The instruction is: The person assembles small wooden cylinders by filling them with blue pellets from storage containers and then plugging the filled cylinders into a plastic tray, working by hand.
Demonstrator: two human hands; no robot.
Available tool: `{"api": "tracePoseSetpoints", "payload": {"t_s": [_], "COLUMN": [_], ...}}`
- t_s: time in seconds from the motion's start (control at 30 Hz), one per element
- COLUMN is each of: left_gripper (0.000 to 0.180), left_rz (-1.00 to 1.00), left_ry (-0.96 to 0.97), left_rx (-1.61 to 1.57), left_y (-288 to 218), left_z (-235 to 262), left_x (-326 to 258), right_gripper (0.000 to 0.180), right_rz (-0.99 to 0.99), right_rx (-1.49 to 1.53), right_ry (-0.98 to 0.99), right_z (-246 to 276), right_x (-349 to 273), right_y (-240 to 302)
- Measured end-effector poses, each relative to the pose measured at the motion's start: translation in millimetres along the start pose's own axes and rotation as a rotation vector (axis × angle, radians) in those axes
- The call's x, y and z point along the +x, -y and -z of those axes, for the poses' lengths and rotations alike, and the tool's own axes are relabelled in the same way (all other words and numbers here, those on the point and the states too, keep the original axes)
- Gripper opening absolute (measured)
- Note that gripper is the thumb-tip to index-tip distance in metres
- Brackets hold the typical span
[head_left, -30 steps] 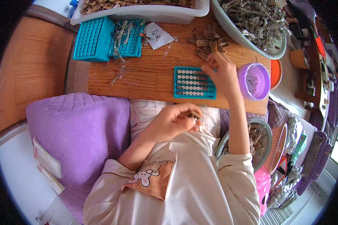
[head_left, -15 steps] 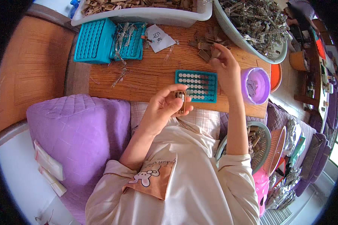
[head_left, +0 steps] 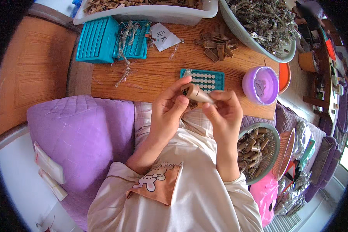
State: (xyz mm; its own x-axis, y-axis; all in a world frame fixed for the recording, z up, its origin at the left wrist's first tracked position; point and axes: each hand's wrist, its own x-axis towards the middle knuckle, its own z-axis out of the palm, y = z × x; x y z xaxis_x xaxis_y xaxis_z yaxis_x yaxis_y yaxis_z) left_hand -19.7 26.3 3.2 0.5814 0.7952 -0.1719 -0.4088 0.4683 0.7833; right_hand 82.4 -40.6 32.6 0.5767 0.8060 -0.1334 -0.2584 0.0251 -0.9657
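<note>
Both hands' fingers (head_left: 180, 101) apparently pinch brown tube (head_left: 199, 94).

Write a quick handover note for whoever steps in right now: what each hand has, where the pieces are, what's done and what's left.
Left hand and right hand both pinch one small tan roll above the table edge.
The teal tray sits just behind it, its holes looking filled with pale ends.
Loose brown strips lie further back; the purple cup stands right of the tray.
The roll in hand is not yet set down.
</note>
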Motion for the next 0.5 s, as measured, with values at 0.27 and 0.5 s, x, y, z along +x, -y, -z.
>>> {"api": "tracePoseSetpoints", "payload": {"t_s": [0.27,0.5], "left_gripper": [0.039,0.039], "left_rz": [-0.1,-0.132], "left_ry": [0.142,0.144], "left_rx": [-0.039,0.05], "left_y": [-4,-2], "left_z": [-6,-13], "left_x": [-8,-10], "right_gripper": [0.027,0.023], "right_rz": [0.164,0.227], "right_rx": [-0.3,-0.34], "right_ry": [-0.059,-0.129], "right_z": [-4,-2], "right_x": [-14,-17], "right_y": [0,-16]}}
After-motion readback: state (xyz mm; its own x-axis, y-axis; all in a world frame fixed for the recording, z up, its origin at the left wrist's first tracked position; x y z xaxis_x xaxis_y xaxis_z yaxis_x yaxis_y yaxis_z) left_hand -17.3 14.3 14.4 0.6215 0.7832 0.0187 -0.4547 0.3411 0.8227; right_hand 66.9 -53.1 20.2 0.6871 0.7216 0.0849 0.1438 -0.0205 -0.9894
